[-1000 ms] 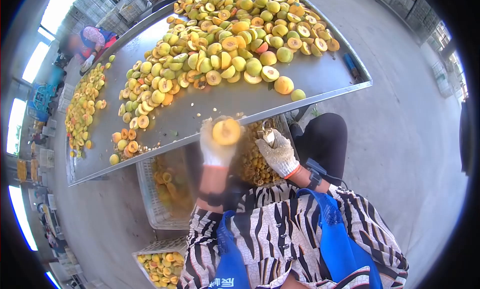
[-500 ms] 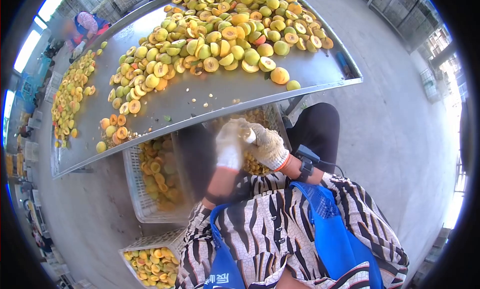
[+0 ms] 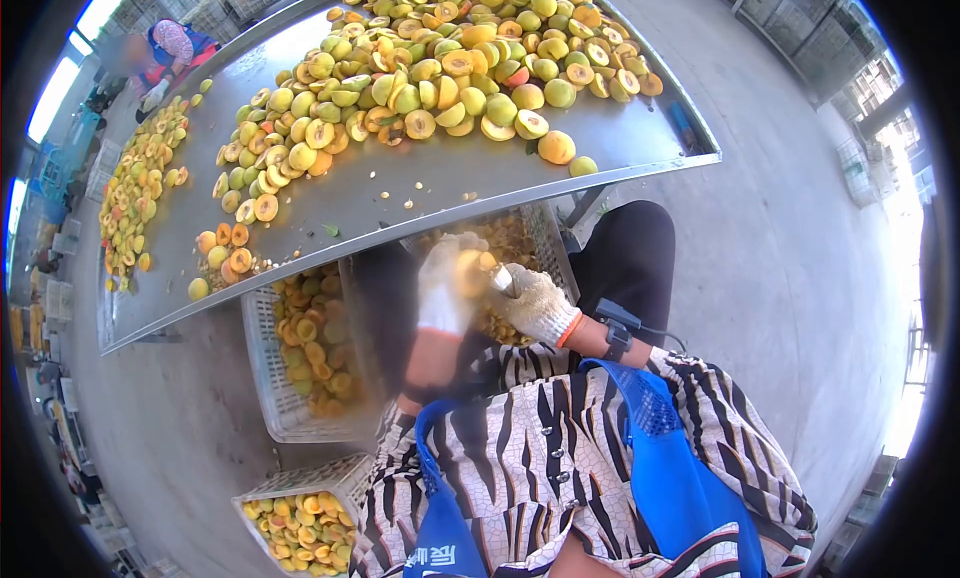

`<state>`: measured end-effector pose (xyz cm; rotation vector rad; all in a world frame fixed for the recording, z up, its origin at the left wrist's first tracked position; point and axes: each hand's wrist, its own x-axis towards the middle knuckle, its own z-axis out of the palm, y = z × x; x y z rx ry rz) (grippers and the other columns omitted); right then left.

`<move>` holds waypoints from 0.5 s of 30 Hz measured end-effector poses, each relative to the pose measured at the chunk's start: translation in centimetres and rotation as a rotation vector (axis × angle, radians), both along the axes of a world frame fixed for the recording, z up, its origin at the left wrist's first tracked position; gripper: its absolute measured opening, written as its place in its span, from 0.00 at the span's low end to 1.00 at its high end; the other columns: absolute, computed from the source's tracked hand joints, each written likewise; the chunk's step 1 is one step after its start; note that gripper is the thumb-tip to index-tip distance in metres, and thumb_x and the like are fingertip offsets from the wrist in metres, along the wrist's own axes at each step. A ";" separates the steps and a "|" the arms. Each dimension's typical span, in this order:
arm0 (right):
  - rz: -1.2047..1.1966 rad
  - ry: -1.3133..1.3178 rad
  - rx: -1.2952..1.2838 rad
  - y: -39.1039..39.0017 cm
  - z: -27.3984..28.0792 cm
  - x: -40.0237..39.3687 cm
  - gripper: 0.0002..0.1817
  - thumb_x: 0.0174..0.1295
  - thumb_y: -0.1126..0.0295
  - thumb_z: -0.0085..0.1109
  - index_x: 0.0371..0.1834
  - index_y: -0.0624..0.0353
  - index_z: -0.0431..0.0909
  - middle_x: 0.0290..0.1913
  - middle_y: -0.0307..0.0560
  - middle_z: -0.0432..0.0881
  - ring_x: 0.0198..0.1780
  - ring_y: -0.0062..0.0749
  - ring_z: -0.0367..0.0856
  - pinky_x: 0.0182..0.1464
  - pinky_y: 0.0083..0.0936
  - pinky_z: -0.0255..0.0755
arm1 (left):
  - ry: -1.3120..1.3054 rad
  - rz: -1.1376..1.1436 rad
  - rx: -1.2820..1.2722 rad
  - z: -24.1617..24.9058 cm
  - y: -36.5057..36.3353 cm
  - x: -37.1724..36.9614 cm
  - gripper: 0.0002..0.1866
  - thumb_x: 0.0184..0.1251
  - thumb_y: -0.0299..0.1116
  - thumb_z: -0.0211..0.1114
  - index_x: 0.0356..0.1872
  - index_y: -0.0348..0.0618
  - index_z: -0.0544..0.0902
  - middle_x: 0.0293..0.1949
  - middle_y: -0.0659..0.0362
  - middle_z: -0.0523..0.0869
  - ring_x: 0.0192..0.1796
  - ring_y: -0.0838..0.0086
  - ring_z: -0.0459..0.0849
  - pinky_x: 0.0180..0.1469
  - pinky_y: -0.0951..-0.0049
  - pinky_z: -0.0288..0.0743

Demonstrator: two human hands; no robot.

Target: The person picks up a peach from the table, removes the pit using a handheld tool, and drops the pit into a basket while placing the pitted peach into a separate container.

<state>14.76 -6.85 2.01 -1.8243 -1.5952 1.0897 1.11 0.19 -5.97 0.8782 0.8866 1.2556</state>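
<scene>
My left hand (image 3: 447,286), in a white knitted glove and smeared by motion, is closed around a yellow apricot (image 3: 472,274). Close on its right, my right hand (image 3: 538,304), also gloved, grips a small pitting tool (image 3: 504,277). The tool's pale tip points at the apricot and seems to touch it; its handle is hidden in my fist. Both hands are over a crate (image 3: 548,243) of small brownish pieces, probably pits, below the table's near edge.
A metal table (image 3: 440,183) carries a heap of whole and halved apricots (image 3: 400,88). Crates of apricot halves stand left of my legs, one nearer the table (image 3: 262,363) and one lower (image 3: 345,478). Another person (image 3: 172,48) works at the table's far left.
My left hand has turned and drawn slightly left, so the apricot now shows between the hands. The tool's tip is more visible in my right hand. The whole view has shifted slightly.
</scene>
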 end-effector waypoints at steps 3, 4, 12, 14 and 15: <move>0.000 0.107 -0.055 -0.2 -0.6 -0.3 0.11 0.64 0.65 0.53 0.46 0.55 0.79 0.41 0.54 0.85 0.44 0.50 0.84 0.47 0.39 0.77 | -0.039 0.013 -0.138 3.0 -1.0 0.3 0.13 0.74 0.37 0.58 0.42 0.36 0.81 0.37 0.52 0.86 0.40 0.64 0.86 0.45 0.65 0.82; 0.014 0.109 -0.055 -0.3 -1.0 -0.3 0.11 0.64 0.65 0.53 0.46 0.55 0.79 0.42 0.55 0.85 0.44 0.50 0.84 0.47 0.39 0.77 | -0.073 0.001 -0.233 3.8 -1.2 0.3 0.13 0.74 0.37 0.59 0.42 0.36 0.82 0.36 0.52 0.87 0.40 0.64 0.86 0.45 0.66 0.83; 0.106 -0.016 -0.045 -0.7 -0.7 -0.2 0.12 0.62 0.67 0.54 0.46 0.56 0.80 0.42 0.55 0.85 0.45 0.52 0.84 0.46 0.40 0.78 | -0.080 0.061 -0.318 3.5 -1.1 1.1 0.14 0.75 0.38 0.57 0.40 0.36 0.81 0.35 0.52 0.86 0.37 0.66 0.86 0.42 0.68 0.83; 0.175 -0.075 -0.026 -0.6 -1.0 0.0 0.12 0.61 0.67 0.55 0.46 0.57 0.79 0.43 0.56 0.85 0.45 0.53 0.84 0.46 0.41 0.78 | -0.071 0.072 -0.326 3.7 -1.4 1.1 0.14 0.75 0.38 0.57 0.39 0.36 0.81 0.35 0.52 0.86 0.37 0.66 0.86 0.41 0.68 0.83; 0.208 -0.105 -0.016 -0.4 -0.8 0.1 0.12 0.61 0.68 0.55 0.46 0.57 0.79 0.43 0.56 0.85 0.45 0.53 0.84 0.46 0.41 0.78 | -0.061 0.082 -0.329 4.0 -1.6 1.2 0.14 0.75 0.38 0.57 0.38 0.36 0.81 0.34 0.52 0.86 0.36 0.66 0.86 0.41 0.68 0.83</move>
